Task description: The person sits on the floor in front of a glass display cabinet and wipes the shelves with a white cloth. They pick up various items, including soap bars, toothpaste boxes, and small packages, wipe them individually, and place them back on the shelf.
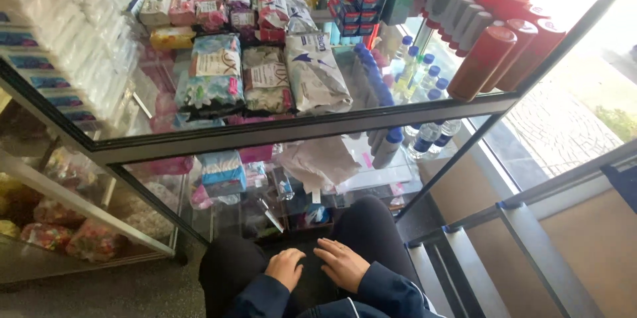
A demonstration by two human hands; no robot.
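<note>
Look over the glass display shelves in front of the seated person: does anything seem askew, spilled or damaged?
Nothing is spilled or broken. The red cylindrical cans lie tilted rather than upright, and the soft packets are loosely heaped. Both hands rest on the lap, holding nothing.

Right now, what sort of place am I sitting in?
Most likely a small shop or kiosk. A glass display shelf holds packaged goods, red canisters and blue-capped bottles, all stocked in rows.

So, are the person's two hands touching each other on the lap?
Apart. The head view shows the left hand and right hand resting on the dark trousers, with a strip of dark fabric visible between them.
</note>
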